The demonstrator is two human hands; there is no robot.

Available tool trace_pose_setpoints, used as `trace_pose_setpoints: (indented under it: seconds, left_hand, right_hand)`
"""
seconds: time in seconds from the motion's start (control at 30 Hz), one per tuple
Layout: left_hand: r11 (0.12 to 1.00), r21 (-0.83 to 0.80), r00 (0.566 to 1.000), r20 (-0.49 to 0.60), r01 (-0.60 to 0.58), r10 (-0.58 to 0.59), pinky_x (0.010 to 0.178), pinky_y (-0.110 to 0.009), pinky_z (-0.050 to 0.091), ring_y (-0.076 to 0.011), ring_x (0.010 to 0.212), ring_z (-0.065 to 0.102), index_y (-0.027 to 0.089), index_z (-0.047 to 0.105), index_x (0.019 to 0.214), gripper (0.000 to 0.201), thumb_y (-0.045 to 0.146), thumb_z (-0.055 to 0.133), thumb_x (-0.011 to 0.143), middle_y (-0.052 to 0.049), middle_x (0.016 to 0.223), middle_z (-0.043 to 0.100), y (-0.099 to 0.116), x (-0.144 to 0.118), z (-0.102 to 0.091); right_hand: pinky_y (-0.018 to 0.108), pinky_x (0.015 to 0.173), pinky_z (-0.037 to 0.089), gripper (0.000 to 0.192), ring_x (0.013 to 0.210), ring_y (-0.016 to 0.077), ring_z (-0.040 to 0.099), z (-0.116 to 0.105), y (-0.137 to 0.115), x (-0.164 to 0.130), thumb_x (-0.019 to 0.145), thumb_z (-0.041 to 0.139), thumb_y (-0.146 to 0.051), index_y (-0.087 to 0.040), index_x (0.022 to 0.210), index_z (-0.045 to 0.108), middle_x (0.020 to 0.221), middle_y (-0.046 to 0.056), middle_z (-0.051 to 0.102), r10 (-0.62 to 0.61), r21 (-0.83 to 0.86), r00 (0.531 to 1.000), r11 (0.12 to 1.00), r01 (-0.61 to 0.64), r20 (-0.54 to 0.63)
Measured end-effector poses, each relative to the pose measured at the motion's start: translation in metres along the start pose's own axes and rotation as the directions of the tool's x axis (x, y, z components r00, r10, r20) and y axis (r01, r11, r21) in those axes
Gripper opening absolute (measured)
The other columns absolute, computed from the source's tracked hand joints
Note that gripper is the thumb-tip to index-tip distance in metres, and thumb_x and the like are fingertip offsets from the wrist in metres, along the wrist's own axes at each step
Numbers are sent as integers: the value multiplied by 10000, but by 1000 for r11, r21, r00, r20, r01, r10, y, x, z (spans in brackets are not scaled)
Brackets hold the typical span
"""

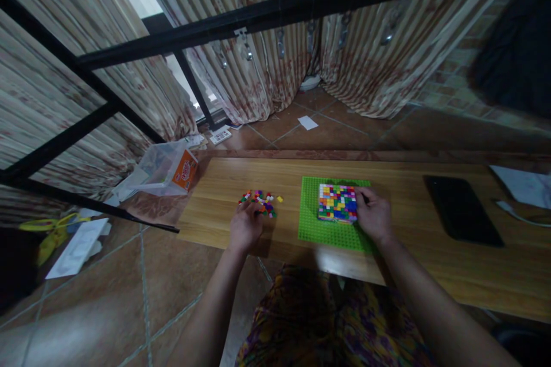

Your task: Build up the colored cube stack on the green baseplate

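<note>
In the head view, a loose heap of small coloured bricks (pixel 261 202) lay on the wooden table (pixel 430 264), just left of a green baseplate (pixel 327 229). The left hand (pixel 245 226) was set at the near edge of the heap, fingers curled down onto the pieces; whether one was pinched could not be told. The right hand (pixel 373 215) was rested on the baseplate, touching the right side of a block of bricks (pixel 338 203) already pressed onto it, fingers bent against its edge, no piece seen to be lifted.

The bricks were judged light, hard and smooth, easily scattered, and best taken one at a time by their sides with the fingertips. The baseplate was judged thin and liable to slide unless steadied.

A black tablet (pixel 462 209) lay well to the right, with a white sheet (pixel 523 184) beyond it. A clear plastic box (pixel 166 169) stood on the floor past the table's left end. Nothing stood between heap and plate.
</note>
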State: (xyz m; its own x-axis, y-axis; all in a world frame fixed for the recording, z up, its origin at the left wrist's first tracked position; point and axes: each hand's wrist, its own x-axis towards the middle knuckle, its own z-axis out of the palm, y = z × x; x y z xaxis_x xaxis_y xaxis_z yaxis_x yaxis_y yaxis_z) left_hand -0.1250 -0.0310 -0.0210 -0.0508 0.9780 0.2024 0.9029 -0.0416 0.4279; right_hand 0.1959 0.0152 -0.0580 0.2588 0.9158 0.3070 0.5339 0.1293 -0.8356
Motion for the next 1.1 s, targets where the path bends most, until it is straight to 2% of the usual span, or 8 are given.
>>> trace_pose_setpoints:
  seconds: [0.13,0.43,0.6,0.83,0.97,1.1]
  left_hand:
    - [998,7,998,-1,-65,65,1001,-428,467,-271,1219,532,253,677,998,271,122,544,802,-70,1247,613,1,1,4]
    - [994,22,995,-11,-103,104,1031,-411,441,-255,1275,491,236,676,997,213,190,522,859,-74,1250,616,1,2,8]
    - [994,58,995,-25,-97,99,1013,-393,442,-233,1190,553,236,669,968,177,207,522,875,-62,1232,627,-1,3,12]
    - [995,48,995,-45,-88,90,997,-407,437,-256,1190,541,213,637,968,150,235,508,894,-102,1208,620,2,4,11]
    - [997,-28,996,-53,-70,68,940,-384,459,-249,1107,582,207,619,958,129,246,513,895,-103,1097,647,12,7,7]
    - [972,-223,998,-28,-69,64,839,-331,486,-195,886,630,204,606,912,118,229,492,898,-67,933,668,38,7,5]
  right_hand:
    - [355,739,500,345,797,237,648,0,0,1,874,450,-425,-189,853,701,865,86,710,-2,-7,1000,1000,2,-3]
    - [355,734,494,348,794,234,644,1,3,0,876,447,-428,-187,870,698,871,84,707,4,8,1000,1000,-4,15]
    - [345,713,493,347,783,230,638,1,2,1,871,451,-433,-192,848,699,847,79,703,3,22,1000,1000,-3,9]
    - [338,707,487,349,774,228,636,0,-3,1,871,448,-419,-181,842,701,851,83,700,2,17,1000,1000,-2,6]
    - [337,704,486,356,767,224,631,0,-5,1,877,441,-434,-190,842,697,843,74,699,5,18,1000,1000,-5,14]
    - [332,717,487,347,773,218,632,-1,-8,1,880,440,-419,-190,841,698,841,71,697,-3,16,1000,1000,3,7]
